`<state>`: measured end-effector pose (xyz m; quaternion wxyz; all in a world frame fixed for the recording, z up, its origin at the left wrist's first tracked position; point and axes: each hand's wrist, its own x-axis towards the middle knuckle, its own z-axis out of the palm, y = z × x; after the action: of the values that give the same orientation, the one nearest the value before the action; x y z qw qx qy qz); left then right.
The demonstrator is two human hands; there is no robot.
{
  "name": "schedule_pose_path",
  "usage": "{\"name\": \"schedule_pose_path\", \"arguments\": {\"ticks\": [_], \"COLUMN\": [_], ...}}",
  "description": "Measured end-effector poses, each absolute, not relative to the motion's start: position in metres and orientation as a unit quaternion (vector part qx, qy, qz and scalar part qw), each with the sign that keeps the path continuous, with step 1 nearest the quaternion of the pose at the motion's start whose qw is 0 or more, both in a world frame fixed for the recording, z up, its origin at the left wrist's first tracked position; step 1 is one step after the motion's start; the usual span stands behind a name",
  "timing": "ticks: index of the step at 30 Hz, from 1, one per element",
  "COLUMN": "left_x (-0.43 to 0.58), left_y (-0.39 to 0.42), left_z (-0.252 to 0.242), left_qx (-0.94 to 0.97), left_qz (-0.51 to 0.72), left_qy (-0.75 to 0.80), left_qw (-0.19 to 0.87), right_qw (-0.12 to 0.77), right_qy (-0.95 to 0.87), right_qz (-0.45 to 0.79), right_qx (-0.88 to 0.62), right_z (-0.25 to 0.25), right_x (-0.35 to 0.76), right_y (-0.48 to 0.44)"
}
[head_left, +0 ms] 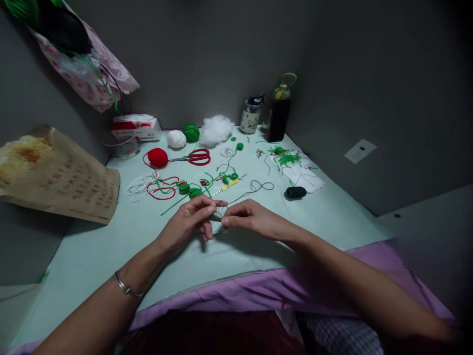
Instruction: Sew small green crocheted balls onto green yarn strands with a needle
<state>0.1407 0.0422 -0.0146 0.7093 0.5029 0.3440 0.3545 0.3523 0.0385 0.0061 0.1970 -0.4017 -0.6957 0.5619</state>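
My left hand [194, 215] pinches a thin dark thread above the table's front half, with some of its fingers spread. Close beside it on the right, my right hand [246, 217] closes thumb and forefinger on the same thread. The loose grey thread [261, 186] runs from my hands to a loop on the table. Just beyond my fingers lie a yellow-handled crochet hook [229, 185] and small green crocheted pieces [195, 192]. Any needle between my fingertips is too small to make out.
Red scissors [199, 157], a red yarn ball [157, 158], a white ball [176, 139], a green ball [191, 132] and stuffing [217, 130] lie farther back. A paper bag [74, 182] stands left; a black spool [295, 192], yarn scraps [288, 158] and a bottle [280, 116] are right.
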Motion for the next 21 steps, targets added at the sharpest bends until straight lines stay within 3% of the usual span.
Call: {"name": "schedule_pose_path", "arguments": {"ticks": [8,15,18,21], "left_x": [0.138,0.133,0.136,0.142], "left_y": [0.045,0.049,0.048,0.043], "left_z": [-0.014,-0.016,-0.017,-0.014], "left_qx": [0.493,0.484,0.499,0.53], "left_qz": [0.371,0.387,0.381,0.366], "left_qy": [0.349,0.36,0.362,0.359], "left_qw": [0.706,0.697,0.689,0.675], "right_qw": [0.133,0.065,0.116,0.237], "right_qy": [-0.745,-0.781,-0.778,-0.794], "right_qz": [0.499,0.228,0.101,0.168], "right_qx": [-0.421,-0.578,-0.609,-0.535], "right_z": [0.019,0.027,0.024,0.022], "right_x": [0.363,0.43,0.441,0.419], "right_y": [0.031,0.009,0.004,0.001]}}
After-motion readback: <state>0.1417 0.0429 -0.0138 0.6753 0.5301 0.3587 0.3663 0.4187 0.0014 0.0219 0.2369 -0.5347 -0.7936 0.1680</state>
